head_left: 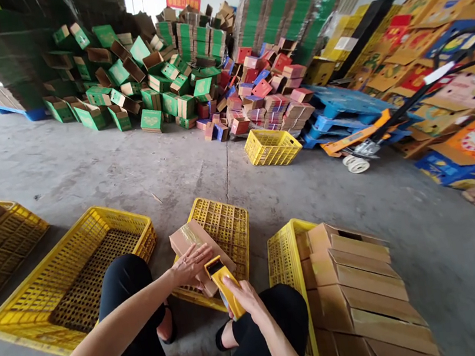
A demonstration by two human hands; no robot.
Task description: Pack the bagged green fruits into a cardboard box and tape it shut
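A brown cardboard box (187,238) lies on an upturned yellow crate (229,221) between my knees, with clear tape along its top. My left hand (191,263) rests flat on the box, its fingers stretched out. In my right hand (247,299) is a yellow tape dispenser (228,289), gripped by its body. The dispenser's dark front end is up at the near right side of the box, close to my left fingertips. I cannot tell whether it touches the cardboard.
An open yellow crate (130,223) stands at my left. At my right, another crate (294,241) holds several brown boxes (364,284). Further off are a small yellow crate (272,148), a pallet jack (365,138), blue pallets (333,104) and heaped green cartons (151,119).
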